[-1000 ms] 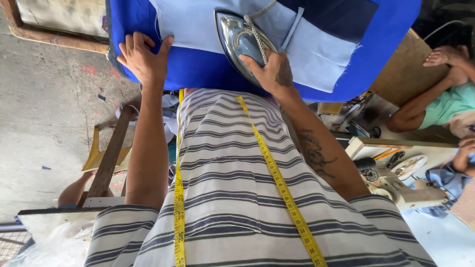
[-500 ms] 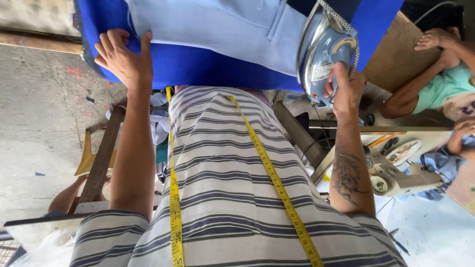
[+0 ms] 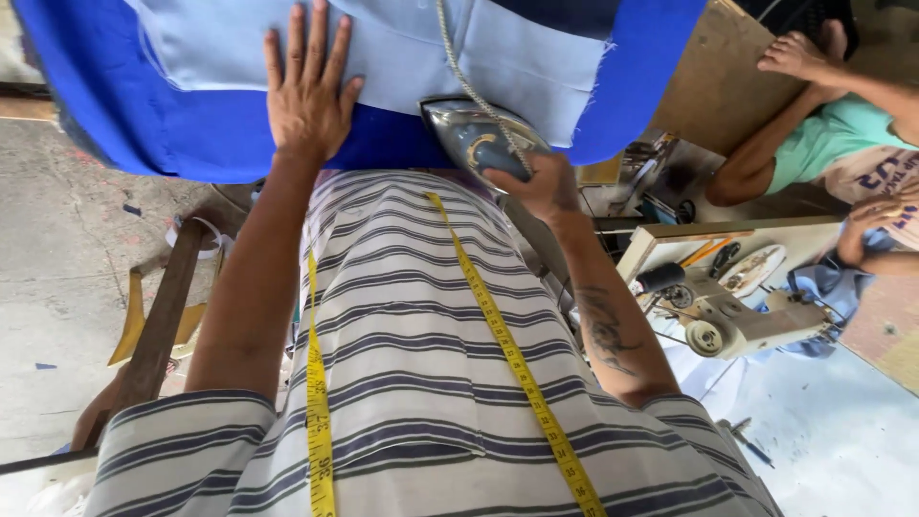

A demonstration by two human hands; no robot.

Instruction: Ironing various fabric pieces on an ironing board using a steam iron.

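Iron [image 3: 479, 139] lowered onto blue cloth [image 3: 182, 134] — right hand [image 3: 536, 187] gripping, left hand [image 3: 306, 91] flat.

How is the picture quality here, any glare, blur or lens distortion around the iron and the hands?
Head view: soft, even daylight with no hard shadows. A small bright sheen sits on the iron, gripped by the right hand. The left hand, flat on the light blue fabric, looks sharp. The wide lens stretches the edges, bowing the yellow measuring tape and the striped shirt.

No packages, labels, signs or screens in view near either hand; only cloth, tools and a sewing machine.
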